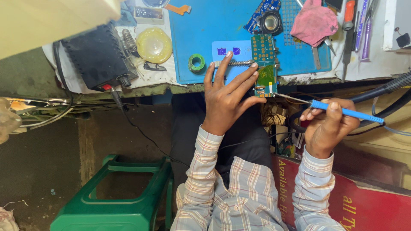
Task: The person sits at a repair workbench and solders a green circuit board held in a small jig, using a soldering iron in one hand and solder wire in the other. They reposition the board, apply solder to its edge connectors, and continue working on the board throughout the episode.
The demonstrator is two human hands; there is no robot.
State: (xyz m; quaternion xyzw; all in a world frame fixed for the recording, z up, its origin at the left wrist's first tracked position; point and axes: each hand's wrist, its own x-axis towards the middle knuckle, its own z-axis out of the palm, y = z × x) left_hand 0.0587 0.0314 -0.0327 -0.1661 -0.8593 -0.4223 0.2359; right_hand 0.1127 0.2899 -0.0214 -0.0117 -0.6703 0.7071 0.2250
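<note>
- Left hand is spread wide, near the middle of the frame, with its fingertips pressing on a green circuit board and the metal clip beside it.
- Right hand, at the right of the frame, is curled shut around a blue soldering iron. Its thin metal tip points left and comes up to the bottom edge of the board.
- That board lies at the near edge of a blue mat, in the upper middle of the frame.
- Just left of the hand on the mat sits a small green ring.
- Up top on the mat sit a round black speaker and a pink cloth.
- At the upper left are a yellow round lid and a black box with a red knob.
- Low at the left stands a green plastic stool.
</note>
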